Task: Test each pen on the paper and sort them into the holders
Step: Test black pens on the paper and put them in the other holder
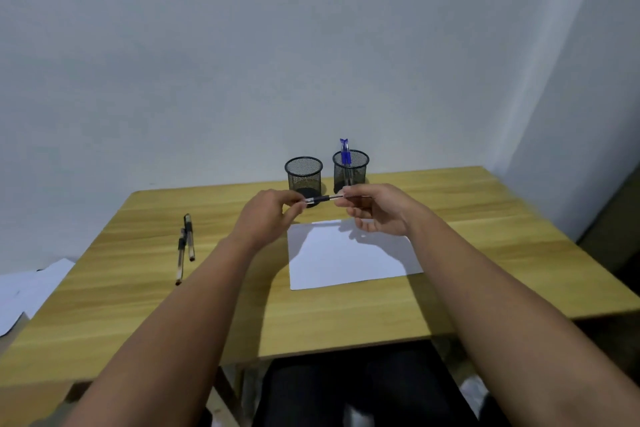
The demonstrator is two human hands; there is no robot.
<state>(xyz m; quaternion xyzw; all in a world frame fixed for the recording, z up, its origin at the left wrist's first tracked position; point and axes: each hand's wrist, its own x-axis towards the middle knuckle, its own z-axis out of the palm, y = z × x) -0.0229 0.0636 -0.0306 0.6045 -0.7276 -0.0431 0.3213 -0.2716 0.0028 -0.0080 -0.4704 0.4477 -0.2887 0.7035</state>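
Note:
I hold a black pen level above the far edge of the white paper. My left hand pinches its left end and my right hand pinches its right end. Whether the cap is on or coming off I cannot tell. Behind the hands stand two black mesh holders: the left holder looks empty, the right holder has blue-capped pens upright in it. Two more black pens lie side by side on the table's left part.
The wooden table stands against a pale wall. Loose white sheets lie lower down beyond the table's left edge. My legs in dark clothing show under the near edge.

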